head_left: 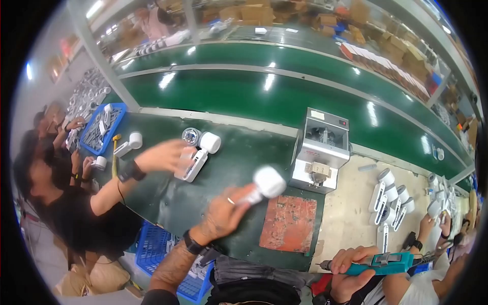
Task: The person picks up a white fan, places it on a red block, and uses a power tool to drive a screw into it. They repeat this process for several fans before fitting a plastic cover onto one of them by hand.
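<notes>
My left hand (223,216), with a dark wristband, is closed round the narrow handle of a white device with a round drum-shaped head (269,182). It is held above the green bench, left of the grey-white screw feeder machine (317,170); the device and fingers are a little blurred. At the lower right my right hand (351,267) grips a teal electric screwdriver (394,263), its bit pointing left. A worn red mat (288,223) lies on the bench between my hands. A co-worker's blurred hand (173,157) is over more white devices (208,145) to the left.
A blue basket of grey parts (104,127) stands at the far left, and another blue crate (152,249) sits below the bench edge. Several white devices (389,198) stand on the pale board at right. Co-workers sit on both sides. A green conveyor (229,89) runs behind.
</notes>
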The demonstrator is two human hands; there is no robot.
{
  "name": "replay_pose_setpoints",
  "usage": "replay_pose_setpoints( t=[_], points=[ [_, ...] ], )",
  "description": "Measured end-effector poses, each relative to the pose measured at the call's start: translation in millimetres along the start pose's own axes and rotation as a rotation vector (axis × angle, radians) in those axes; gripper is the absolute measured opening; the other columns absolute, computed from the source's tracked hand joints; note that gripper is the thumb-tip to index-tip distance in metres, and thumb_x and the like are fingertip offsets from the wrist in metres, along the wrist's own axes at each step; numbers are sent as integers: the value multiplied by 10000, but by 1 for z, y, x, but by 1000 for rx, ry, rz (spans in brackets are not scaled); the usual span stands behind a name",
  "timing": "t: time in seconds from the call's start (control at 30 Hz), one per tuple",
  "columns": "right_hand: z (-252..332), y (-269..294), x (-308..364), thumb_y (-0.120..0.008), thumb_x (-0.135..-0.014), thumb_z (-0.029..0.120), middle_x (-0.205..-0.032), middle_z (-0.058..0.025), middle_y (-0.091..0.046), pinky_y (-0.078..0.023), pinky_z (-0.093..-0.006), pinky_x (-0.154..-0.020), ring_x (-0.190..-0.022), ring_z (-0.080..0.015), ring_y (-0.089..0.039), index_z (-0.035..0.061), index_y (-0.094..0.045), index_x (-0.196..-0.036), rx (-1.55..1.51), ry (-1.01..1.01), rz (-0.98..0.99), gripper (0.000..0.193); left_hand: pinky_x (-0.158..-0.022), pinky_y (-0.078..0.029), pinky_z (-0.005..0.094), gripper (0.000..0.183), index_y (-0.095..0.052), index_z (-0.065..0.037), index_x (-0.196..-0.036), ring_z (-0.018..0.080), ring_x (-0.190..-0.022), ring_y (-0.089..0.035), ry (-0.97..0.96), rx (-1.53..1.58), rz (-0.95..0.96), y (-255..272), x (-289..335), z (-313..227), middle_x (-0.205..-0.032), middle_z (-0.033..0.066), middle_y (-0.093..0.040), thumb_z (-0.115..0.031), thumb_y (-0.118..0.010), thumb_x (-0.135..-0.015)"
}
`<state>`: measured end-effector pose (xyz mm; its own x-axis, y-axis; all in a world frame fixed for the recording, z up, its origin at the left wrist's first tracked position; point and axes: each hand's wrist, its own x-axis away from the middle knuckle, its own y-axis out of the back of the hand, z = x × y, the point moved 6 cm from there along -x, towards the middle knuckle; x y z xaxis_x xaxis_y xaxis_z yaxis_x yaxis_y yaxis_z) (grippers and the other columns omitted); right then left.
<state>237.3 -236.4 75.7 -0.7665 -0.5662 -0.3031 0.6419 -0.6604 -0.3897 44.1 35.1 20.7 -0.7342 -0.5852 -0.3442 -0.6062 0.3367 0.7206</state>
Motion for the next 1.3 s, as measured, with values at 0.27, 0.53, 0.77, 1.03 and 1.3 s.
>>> replay_pose_setpoints(
  t=[0.27,0.53,0.77,1.03,1.3],
  points=[
    [-2,29,2,-652,-902,603,-620,-49,-469,-432,-310,-458,-476,-179,-505,22,-434,-987,51,29,10,626,-924,-502,450,473,-533,-124,-1387,382,-1107,-576,178,-510,-193,41,6,68,-1225,184,-557,-73,-606,-922],
    [-9,48,5,-766,-842,499,-659,-110,-547,-448,-355,-484,-549,-232,-547,-8,-482,-1006,-44,-86,98,604,-984,-495,410,322,-626,1,-1175,356,-1159,-600,-82,75,-46,-1,-56,-97,-1405,203,-513,-69,-696,-868],
    [5,56,22,-764,-844,512,-665,-99,-551,-432,-326,-500,-568,-233,-562,0,-525,-1029,24,-129,99,595,-743,-518,457,318,-577,-14,-1047,371,-828,-643,-323,349,347,-193,-105,-199,-904,176,-644,-297,-655,-924],
    [8,55,34,-764,-849,503,-729,-112,-564,-473,-348,-576,-646,-245,-587,-12,-522,-1068,14,-158,100,610,-897,-514,443,491,-593,-17,-1105,370,-1000,-647,-165,237,217,-318,-176,-220,-1026,170,-667,-458,-655,-898],
    [-7,77,30,-816,-817,449,-779,-126,-598,-497,-352,-613,-683,-233,-598,-34,-552,-1080,63,-195,64,610,-872,-514,480,403,-653,15,-1022,416,-950,-654,-7,293,120,-315,-184,-185,-954,234,-693,-360,-626,-877]
  ],
)
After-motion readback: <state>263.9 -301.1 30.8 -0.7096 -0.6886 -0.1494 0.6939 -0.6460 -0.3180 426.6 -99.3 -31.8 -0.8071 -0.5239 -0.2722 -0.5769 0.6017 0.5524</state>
